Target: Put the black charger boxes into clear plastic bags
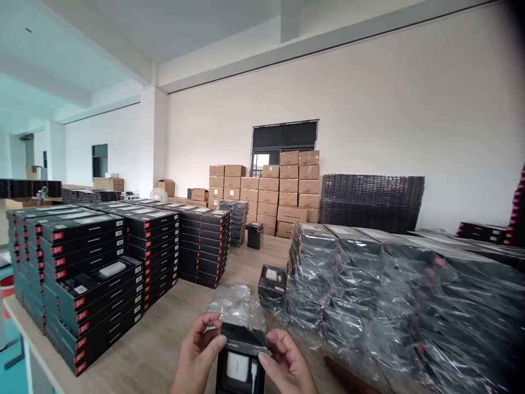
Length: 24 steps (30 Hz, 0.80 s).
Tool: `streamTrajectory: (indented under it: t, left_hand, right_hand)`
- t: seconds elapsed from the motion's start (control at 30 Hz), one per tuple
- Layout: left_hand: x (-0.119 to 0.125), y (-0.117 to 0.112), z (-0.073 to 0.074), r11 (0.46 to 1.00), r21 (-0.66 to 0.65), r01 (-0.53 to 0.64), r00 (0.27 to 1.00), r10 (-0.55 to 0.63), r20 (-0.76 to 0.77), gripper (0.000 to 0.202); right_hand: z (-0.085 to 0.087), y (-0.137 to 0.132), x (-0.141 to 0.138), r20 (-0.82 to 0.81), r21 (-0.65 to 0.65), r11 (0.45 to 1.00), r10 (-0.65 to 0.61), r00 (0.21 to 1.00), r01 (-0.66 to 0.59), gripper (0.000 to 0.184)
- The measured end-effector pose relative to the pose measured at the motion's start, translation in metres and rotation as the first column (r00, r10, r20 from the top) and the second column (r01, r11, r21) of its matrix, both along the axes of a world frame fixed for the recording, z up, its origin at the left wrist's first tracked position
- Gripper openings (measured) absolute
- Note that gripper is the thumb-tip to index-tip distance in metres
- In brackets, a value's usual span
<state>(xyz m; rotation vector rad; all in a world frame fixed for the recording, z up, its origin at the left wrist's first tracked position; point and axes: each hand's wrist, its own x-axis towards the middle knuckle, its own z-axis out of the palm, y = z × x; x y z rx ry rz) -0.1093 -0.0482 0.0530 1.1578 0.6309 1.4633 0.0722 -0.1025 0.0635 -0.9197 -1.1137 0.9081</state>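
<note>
Low in the middle of the view I hold a small black box (241,365) with a white item showing on its front. A clear plastic bag (238,309) sits over its top end. My left hand (196,358) grips the box and bag from the left side, fingers curled on the top edge. On the right side my right hand (286,365) pinches the bag's edge against the box. Both hands are above the wooden table (164,339).
Stacks of black boxes with red labels (94,273) fill the table's left. Stacks of bagged boxes (389,290) cover the right. A small pile of boxes (272,284) stands just beyond my hands. Cardboard cartons (279,191) and black trays (371,202) line the far wall.
</note>
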Motion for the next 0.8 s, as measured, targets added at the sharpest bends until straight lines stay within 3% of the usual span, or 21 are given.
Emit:
streamTrajectory:
  t: [0.13, 0.3, 0.43, 0.53, 0.6, 0.67, 0.7, 0.73, 0.8]
  left_hand:
    - [-0.014, 0.005, 0.012, 0.983, -0.013, 0.181, 0.981, -0.181, -0.071, 0.033]
    - [-0.022, 0.004, 0.02, 0.931, 0.0, 0.364, 0.924, -0.361, -0.126, 0.029]
    - [-0.027, 0.001, 0.027, 0.902, 0.003, 0.432, 0.889, -0.425, -0.172, 0.027]
    - [-0.034, 0.002, 0.027, 0.886, 0.034, 0.463, 0.858, -0.439, -0.267, 0.026]
    - [-0.042, 0.002, 0.023, 0.905, 0.089, 0.415, 0.855, -0.355, -0.379, 0.026]
    - [-0.049, 0.003, 0.017, 0.93, 0.242, 0.276, 0.83, -0.104, -0.548, 0.02]
    - [-0.052, 0.004, 0.015, 0.906, 0.366, 0.213, 0.784, 0.066, -0.618, 0.016]
    - [-0.054, 0.004, 0.013, 0.848, 0.501, 0.176, 0.718, 0.238, -0.654, 0.014]
    - [-0.055, 0.004, 0.012, 0.662, 0.729, 0.177, 0.604, 0.511, -0.611, 0.014]
  right_hand:
    - [-0.001, -0.001, 0.003, 0.004, 0.008, 0.997, 0.081, 0.997, -0.081, 0.056]
    - [-0.002, 0.0, 0.012, 0.184, -0.054, 0.974, 0.226, 0.957, -0.22, 0.05]
    - [0.0, 0.0, 0.014, 0.198, -0.018, 0.985, 0.171, 0.965, -0.171, 0.046]
    - [0.0, 0.001, 0.014, 0.218, -0.023, 0.979, 0.202, 0.955, -0.202, 0.045]
    - [0.001, 0.001, 0.014, 0.211, -0.02, 0.975, 0.221, 0.952, -0.222, 0.045]
    - [0.003, 0.001, 0.013, 0.192, -0.03, 0.973, 0.229, 0.954, -0.228, 0.045]
    - [0.004, 0.0, 0.012, 0.183, -0.04, 0.974, 0.228, 0.956, -0.225, 0.045]
    - [0.006, -0.001, 0.011, 0.176, -0.048, 0.975, 0.221, 0.959, -0.216, 0.046]
    - [0.008, -0.003, 0.01, 0.18, -0.059, 0.981, 0.19, 0.965, -0.183, 0.047]
